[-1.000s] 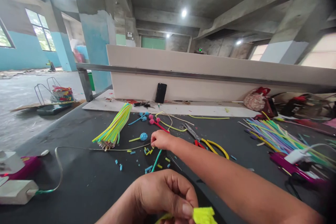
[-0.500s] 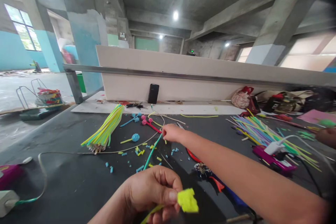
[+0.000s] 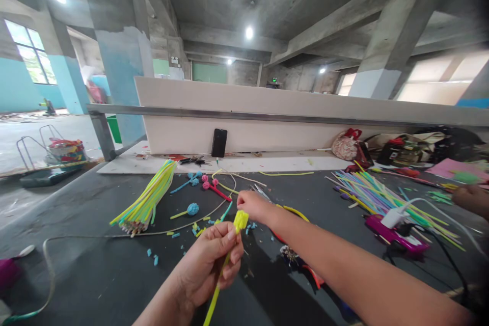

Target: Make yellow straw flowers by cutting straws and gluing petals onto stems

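Observation:
My left hand (image 3: 214, 257) pinches a yellow pipe cleaner (image 3: 214, 303) near its top, where a lumpy yellow fuzzy head (image 3: 240, 221) sticks up past the thumb. Just behind that head is my right hand (image 3: 252, 206), fingers curled together low over the table; whatever they hold, if anything, is hidden. A teal pipe cleaner (image 3: 226, 211) lies left of the right hand, partly covered by the left. Beyond them rest a red stem with pink balls (image 3: 219, 192), a blue ball on a yellow stem (image 3: 193, 209) and a blue piece with small balls (image 3: 186, 182).
A yellow-green pipe cleaner bundle (image 3: 147, 196) lies left; mixed-colour ones (image 3: 367, 191) lie right, by a magenta power strip (image 3: 397, 234). Cut bits (image 3: 156, 260) and a cable (image 3: 91, 237) cross the table. A phone (image 3: 219, 142) leans on the back board. Another person's hand (image 3: 471, 197) shows far right.
My left hand has risen and moved away from me, bringing the yellow head up beside my right hand. The right hand stays nearly in place, and the view has tilted slightly upward.

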Action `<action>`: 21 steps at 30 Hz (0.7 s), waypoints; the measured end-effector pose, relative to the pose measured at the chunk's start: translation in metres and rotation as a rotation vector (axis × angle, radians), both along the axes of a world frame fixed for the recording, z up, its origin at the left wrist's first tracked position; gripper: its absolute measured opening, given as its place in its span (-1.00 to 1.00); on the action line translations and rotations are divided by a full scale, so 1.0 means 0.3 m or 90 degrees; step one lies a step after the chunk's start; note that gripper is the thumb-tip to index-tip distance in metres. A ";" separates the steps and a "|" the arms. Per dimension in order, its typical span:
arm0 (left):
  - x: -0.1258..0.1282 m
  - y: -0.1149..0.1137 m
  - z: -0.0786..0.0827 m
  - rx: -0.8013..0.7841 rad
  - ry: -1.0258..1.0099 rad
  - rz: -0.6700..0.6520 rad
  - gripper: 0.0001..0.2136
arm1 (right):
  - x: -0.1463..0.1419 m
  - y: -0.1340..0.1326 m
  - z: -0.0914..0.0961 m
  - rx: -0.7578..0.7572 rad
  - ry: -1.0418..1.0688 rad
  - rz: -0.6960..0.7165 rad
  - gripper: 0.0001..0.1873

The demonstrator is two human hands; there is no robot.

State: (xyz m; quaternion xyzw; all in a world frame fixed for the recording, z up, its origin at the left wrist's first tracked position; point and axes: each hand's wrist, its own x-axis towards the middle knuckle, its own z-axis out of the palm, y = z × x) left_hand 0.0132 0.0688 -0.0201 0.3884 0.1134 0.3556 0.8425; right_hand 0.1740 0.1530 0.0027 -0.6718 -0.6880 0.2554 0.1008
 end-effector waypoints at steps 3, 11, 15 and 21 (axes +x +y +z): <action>0.003 -0.002 0.003 0.006 0.026 0.016 -0.83 | 0.060 -0.058 0.069 0.022 0.152 -0.013 -0.73; 0.011 -0.006 0.015 0.004 0.086 0.069 -0.79 | 0.107 -0.293 0.258 0.133 0.429 -0.010 -0.86; 0.011 -0.010 0.020 0.019 0.110 0.088 -0.77 | 0.063 -0.346 0.250 0.251 0.317 0.038 -0.92; 0.014 -0.010 0.011 0.044 0.118 0.090 -0.78 | 0.010 -0.348 0.219 0.374 0.144 0.080 -0.89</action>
